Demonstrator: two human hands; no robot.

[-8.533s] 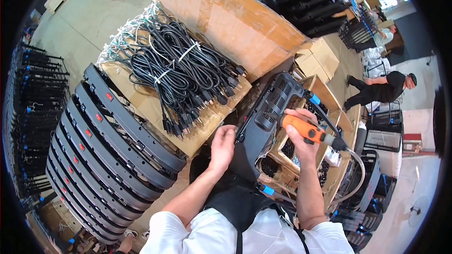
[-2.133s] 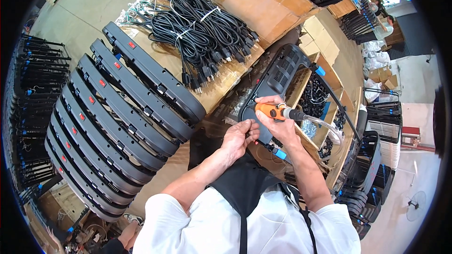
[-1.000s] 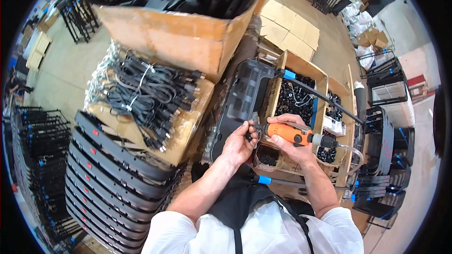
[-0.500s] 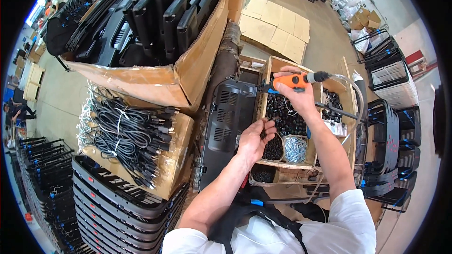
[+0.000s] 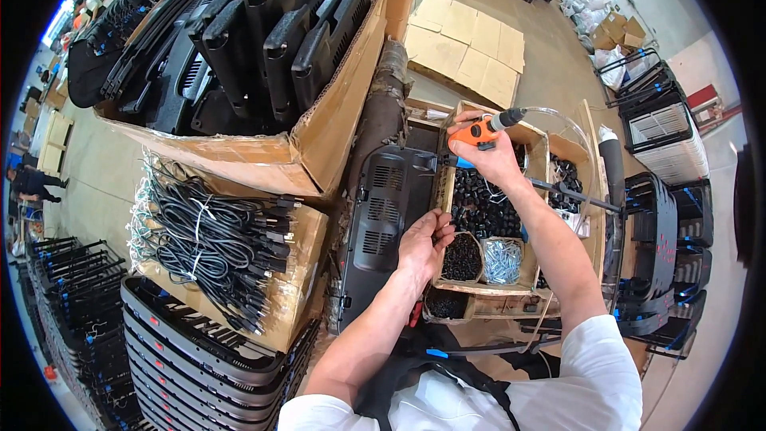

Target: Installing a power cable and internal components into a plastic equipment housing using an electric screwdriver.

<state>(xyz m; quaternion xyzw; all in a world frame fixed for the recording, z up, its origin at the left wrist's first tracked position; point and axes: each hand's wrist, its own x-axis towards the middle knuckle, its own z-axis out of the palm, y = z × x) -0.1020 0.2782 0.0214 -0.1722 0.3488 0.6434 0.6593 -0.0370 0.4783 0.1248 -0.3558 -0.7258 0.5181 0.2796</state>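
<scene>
Head view: the right hand (image 5: 488,153) is wrapped around an orange power tool (image 5: 476,133), which is held above the far end of a wooden parts box (image 5: 444,191); a clear hose (image 5: 589,144) arcs off the tool's dark end toward the right. The left hand (image 5: 425,243) is by the near left corner of that box, its fingers curled in toward the thumb — whether anything small is pinched there, I cannot tell. Just left of it lies a black vented housing (image 5: 381,215), long side running away from the person. Inside the box, small black parts (image 5: 481,201) fill the large section, with black screws (image 5: 460,258) and silver screws (image 5: 503,262) side by side in the nearer compartments. A thin black bar (image 5: 542,185) passes across the box, under the right forearm. Farther left, bundled black cords (image 5: 209,227) tied with white bands lie on cardboard, beyond a stack of dark curved frames (image 5: 209,345) bearing red switches. Past the cords stands an open carton (image 5: 231,161) packed with black plastic panels (image 5: 267,40) — and flattened cardboard (image 5: 463,46) lies on the floor to its right.
</scene>
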